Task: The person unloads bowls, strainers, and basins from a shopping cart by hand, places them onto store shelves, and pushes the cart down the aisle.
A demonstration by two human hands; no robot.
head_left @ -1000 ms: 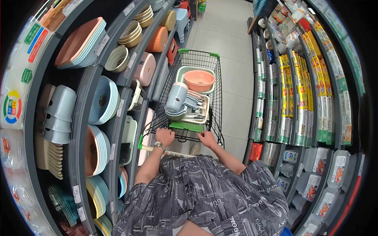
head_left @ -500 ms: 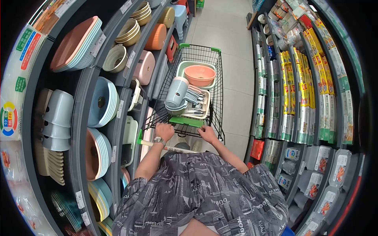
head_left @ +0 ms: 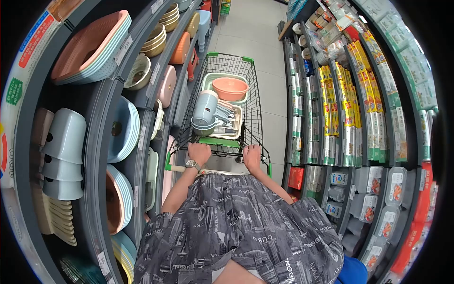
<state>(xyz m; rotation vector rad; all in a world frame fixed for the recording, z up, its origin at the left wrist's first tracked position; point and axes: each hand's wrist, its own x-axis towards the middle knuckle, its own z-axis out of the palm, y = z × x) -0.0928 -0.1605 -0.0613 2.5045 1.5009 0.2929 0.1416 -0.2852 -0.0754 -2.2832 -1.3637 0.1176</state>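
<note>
The rear rim of a black wire shopping cart [head_left: 257, 102] with green trim is in front of me. My left hand [head_left: 199, 154], with a watch on its wrist, is closed over that rim on the left side. On the right side my right hand [head_left: 252, 157] has its fingers curled over the same rim. Inside the cart, a pink basin [head_left: 230, 88] sits in a pale green tub [head_left: 208, 85]. Nearer to me are a blue-grey container [head_left: 206, 105] lying tilted on a bowl [head_left: 203, 128], and a cream tray [head_left: 236, 128] of utensils.
Left shelves hold blue basins [head_left: 125, 130], pink baskets [head_left: 90, 47] and stacked grey-blue bins [head_left: 66, 137]. Yellow boxes [head_left: 350, 94] and clear packs [head_left: 390, 189] fill the right shelves. A tiled aisle floor [head_left: 269, 85] runs ahead between them.
My right hand has shifted to the right along the rim. The cart sits further left in view, and the near left shelf goods have slid down the picture.
</note>
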